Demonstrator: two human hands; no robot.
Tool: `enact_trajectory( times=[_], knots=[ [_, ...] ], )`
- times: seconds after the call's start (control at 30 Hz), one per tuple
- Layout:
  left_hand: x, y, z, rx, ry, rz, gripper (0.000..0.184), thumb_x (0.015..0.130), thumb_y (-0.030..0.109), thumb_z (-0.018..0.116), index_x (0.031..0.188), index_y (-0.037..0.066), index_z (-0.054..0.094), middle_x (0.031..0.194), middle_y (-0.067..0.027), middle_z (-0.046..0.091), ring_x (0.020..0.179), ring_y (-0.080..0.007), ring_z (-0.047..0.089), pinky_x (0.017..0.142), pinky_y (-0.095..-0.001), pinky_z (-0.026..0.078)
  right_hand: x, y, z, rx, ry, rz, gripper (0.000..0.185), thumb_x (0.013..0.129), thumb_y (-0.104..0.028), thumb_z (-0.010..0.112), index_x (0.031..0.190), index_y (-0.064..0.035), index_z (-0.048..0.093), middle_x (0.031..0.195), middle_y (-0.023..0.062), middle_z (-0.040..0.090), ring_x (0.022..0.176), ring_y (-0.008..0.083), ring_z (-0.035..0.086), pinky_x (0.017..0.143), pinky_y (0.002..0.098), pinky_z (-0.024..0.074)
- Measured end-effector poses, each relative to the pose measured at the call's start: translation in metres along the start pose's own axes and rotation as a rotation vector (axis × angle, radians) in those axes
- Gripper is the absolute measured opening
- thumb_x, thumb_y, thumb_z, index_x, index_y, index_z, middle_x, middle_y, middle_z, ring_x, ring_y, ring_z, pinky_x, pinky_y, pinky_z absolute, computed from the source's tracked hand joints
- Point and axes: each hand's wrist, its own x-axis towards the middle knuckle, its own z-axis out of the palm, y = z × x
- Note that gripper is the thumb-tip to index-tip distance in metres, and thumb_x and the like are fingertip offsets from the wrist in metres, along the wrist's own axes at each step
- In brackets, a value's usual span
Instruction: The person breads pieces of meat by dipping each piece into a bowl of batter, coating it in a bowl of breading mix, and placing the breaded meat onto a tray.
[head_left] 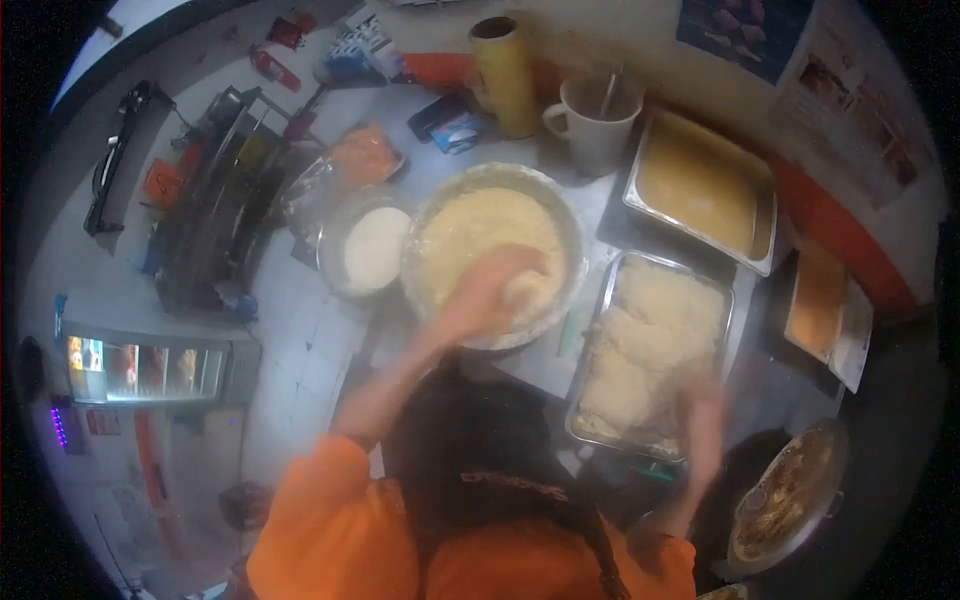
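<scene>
My left hand (495,290) is over the right part of a large round bowl (572,225) of pale yellow crumbs or flour, its fingers curled round a pale lump (522,292). At the lower right edge of a rectangular metal tray (728,300) rests my right hand (690,405); it is blurred, and its fingers cannot be made out. Pale coated pieces (660,320) fill that tray. A smaller bowl (330,255) with white powder (377,248) stands left of the large bowl.
Behind the tray stands a deep metal pan (700,190) of yellow-brown contents. A white mug (598,125) and a yellow cylinder (505,80) stand at the back. A round pan (785,500) is at the lower right, and a display fridge (150,370) at far left.
</scene>
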Motion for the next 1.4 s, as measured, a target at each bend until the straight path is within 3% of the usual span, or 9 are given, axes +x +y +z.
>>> enact_trajectory(
  times=[0.07, 0.33, 0.43, 0.63, 0.73, 1.07, 1.17, 1.27, 1.4],
  knots=[
    [-0.024, -0.071, -0.019, 0.439, -0.077, -0.002, 0.047, 0.071, 0.003, 0.072, 0.117, 0.009, 0.063, 0.125, -0.0115, 0.061, 0.120, -0.0317, 0.055, 0.105, -0.0443, 0.041, 0.019, -0.112, 0.018, 0.210, -0.387, 0.095, 0.034, 0.089, -0.009, 0.066, 0.123, -0.0035, 0.063, 0.107, 0.0156, 0.071, 0.090, 0.0263, 0.070, 0.079, 0.0342, 0.0543],
    [-0.048, -0.159, -0.069, 0.558, -0.296, -0.206, 0.025, 0.076, 0.008, 0.071, 0.101, 0.007, 0.073, 0.099, -0.0122, 0.071, 0.102, -0.0254, 0.065, 0.095, -0.0404, 0.045, 0.053, -0.202, 0.144, 0.369, -0.270, -0.148, 0.016, 0.088, -0.008, 0.068, 0.103, -0.0010, 0.070, 0.094, 0.0140, 0.073, 0.085, 0.0272, 0.072, 0.076, 0.0331, 0.0544],
    [-0.050, -0.157, -0.073, 0.009, 0.075, -0.177, 0.020, 0.084, 0.018, 0.073, 0.098, 0.003, 0.074, 0.083, -0.0135, 0.073, 0.071, -0.0256, 0.069, 0.067, -0.0366, 0.053, 0.077, -0.266, 0.196, 0.365, -0.137, 0.048, 0.015, 0.087, -0.011, 0.070, 0.098, -0.0011, 0.070, 0.091, 0.0134, 0.071, 0.079, 0.0275, 0.070, 0.074, 0.0350, 0.0541],
    [-0.068, -0.159, -0.103, -0.430, 0.154, -0.254, 0.022, 0.083, 0.013, 0.074, 0.101, 0.001, 0.071, 0.081, -0.0115, 0.070, 0.073, -0.0253, 0.067, 0.067, -0.0317, 0.052, 0.116, -0.309, 0.338, 0.012, 0.270, -0.098, 0.017, 0.085, -0.015, 0.072, 0.095, -0.0012, 0.069, 0.087, 0.0169, 0.070, 0.076, 0.0281, 0.070, 0.068, 0.0391, 0.0547],
    [-0.084, -0.171, -0.118, -0.029, 0.519, 0.052, 0.023, 0.082, 0.008, 0.074, 0.103, 0.001, 0.068, 0.090, -0.0116, 0.069, 0.080, -0.0278, 0.066, 0.068, -0.0305, 0.052, 0.125, -0.317, 0.356, 0.102, 0.312, 0.031, 0.017, 0.086, -0.015, 0.069, 0.094, 0.0000, 0.071, 0.082, 0.0192, 0.070, 0.073, 0.0320, 0.070, 0.065, 0.0405, 0.0540],
    [-0.106, -0.222, -0.094, -0.464, 0.202, 0.435, 0.029, 0.076, -0.014, 0.051, 0.097, 0.000, 0.065, 0.102, -0.0152, 0.068, 0.091, -0.0264, 0.068, 0.074, -0.0354, 0.059, 0.107, -0.373, 0.357, -0.131, 0.440, 0.247, 0.023, 0.085, -0.024, 0.065, 0.100, -0.0078, 0.074, 0.089, 0.0186, 0.071, 0.082, 0.0353, 0.070, 0.074, 0.0434, 0.0546],
    [-0.100, -0.212, -0.103, -0.463, 0.030, 0.338, 0.029, 0.083, -0.006, 0.057, 0.110, -0.001, 0.064, 0.105, -0.0168, 0.069, 0.091, -0.0275, 0.069, 0.077, -0.0381, 0.058, 0.104, -0.390, 0.364, -0.319, 0.518, 0.242, 0.021, 0.079, -0.025, 0.063, 0.086, -0.0084, 0.074, 0.079, 0.0162, 0.069, 0.078, 0.0354, 0.069, 0.071, 0.0460, 0.0547],
    [-0.095, -0.207, -0.109, -0.312, 0.066, 0.739, 0.027, 0.079, 0.004, 0.064, 0.107, 0.001, 0.066, 0.100, -0.0208, 0.068, 0.092, -0.0385, 0.066, 0.081, -0.0430, 0.051, 0.110, -0.381, 0.386, -0.385, 0.690, 0.136, 0.019, 0.071, -0.025, 0.066, 0.071, -0.0056, 0.070, 0.072, 0.0162, 0.067, 0.066, 0.0340, 0.068, 0.058, 0.0462, 0.0542],
    [-0.081, -0.283, -0.040, -0.367, -0.116, 0.428, 0.042, 0.091, 0.029, 0.058, 0.122, 0.000, 0.056, 0.109, -0.0176, 0.064, 0.096, -0.0336, 0.061, 0.078, -0.0450, 0.047, 0.112, -0.396, 0.387, -0.476, 0.555, 0.245, 0.020, 0.072, -0.023, 0.066, 0.075, -0.0050, 0.073, 0.078, 0.0146, 0.068, 0.071, 0.0350, 0.066, 0.064, 0.0464, 0.0515]
  ],
)
